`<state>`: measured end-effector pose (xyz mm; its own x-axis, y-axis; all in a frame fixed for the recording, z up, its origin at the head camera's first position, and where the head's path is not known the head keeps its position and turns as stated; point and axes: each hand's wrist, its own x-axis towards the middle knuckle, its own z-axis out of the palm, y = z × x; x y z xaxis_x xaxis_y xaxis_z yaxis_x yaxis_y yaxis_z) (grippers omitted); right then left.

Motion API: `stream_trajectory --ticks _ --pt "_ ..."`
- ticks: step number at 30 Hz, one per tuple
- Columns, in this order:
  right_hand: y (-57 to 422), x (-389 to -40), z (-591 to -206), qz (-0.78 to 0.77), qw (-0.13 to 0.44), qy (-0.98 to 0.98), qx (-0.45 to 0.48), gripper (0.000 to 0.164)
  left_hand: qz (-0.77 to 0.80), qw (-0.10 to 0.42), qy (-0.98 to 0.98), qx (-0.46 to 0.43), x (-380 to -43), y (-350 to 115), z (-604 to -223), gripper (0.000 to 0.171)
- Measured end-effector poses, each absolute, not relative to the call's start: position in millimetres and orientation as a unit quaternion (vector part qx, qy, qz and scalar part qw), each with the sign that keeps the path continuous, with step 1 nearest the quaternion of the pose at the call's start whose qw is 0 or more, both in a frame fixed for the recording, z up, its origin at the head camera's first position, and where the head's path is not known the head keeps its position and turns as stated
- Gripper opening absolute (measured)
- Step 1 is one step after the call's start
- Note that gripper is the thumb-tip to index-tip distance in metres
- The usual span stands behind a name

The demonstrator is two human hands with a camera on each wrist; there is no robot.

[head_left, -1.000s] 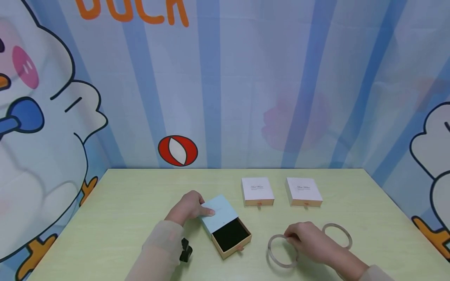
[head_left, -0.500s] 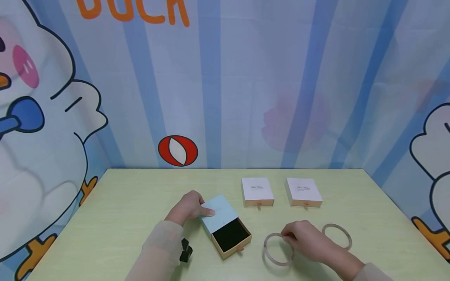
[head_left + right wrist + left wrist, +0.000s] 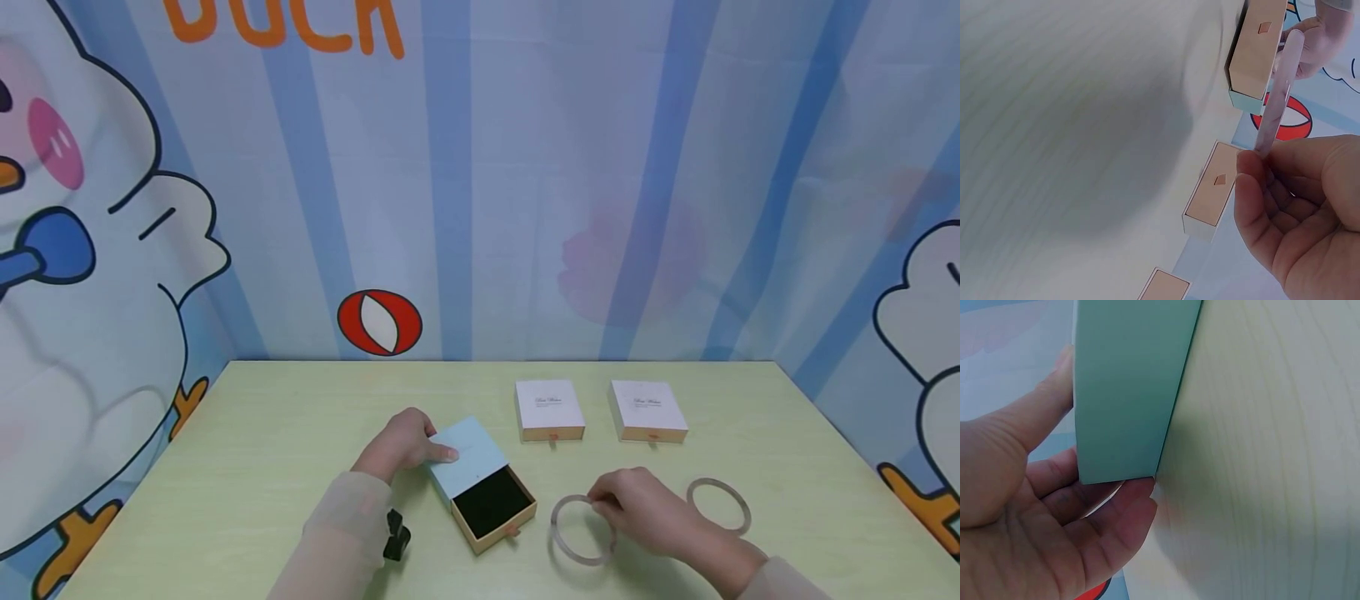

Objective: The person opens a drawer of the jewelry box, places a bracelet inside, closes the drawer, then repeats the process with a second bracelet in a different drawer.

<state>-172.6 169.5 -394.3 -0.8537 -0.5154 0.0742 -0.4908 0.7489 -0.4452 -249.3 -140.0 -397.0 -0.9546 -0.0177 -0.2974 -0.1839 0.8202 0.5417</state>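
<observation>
A light blue drawer-style gift box [image 3: 474,454] lies at an angle on the table, its drawer [image 3: 491,504] partly pulled out to show a dark lining. At its far left corner my left hand [image 3: 401,446] holds the sleeve, thumb on the top. In the left wrist view, the fingers [image 3: 1113,540] curl at the end of the box's green-looking side. My right hand [image 3: 648,512] pinches a pale, translucent bangle [image 3: 588,561] between thumb and fingers, right of the box. The right wrist view shows the bangle [image 3: 1280,94] edge-on at the fingertips.
Two white gift boxes [image 3: 551,404] [image 3: 648,406] with printed lids and small pull tabs stand toward the back right. A second bangle [image 3: 714,481] lies on the table beyond my right hand. A duck-print curtain [image 3: 510,208] hangs behind the table's back edge.
My right hand has moved a little to the left with the bangle, closer to the blue box. The left hand and the boxes have stayed in place.
</observation>
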Motion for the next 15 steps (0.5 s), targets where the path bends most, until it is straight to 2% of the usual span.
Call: stream_trajectory --ticks 15 --pt "162.2 -174.2 -389.4 -0.241 0.041 0.931 -0.271 0.009 0.292 0.14 0.945 -0.052 -249.6 -140.0 -397.0 0.046"
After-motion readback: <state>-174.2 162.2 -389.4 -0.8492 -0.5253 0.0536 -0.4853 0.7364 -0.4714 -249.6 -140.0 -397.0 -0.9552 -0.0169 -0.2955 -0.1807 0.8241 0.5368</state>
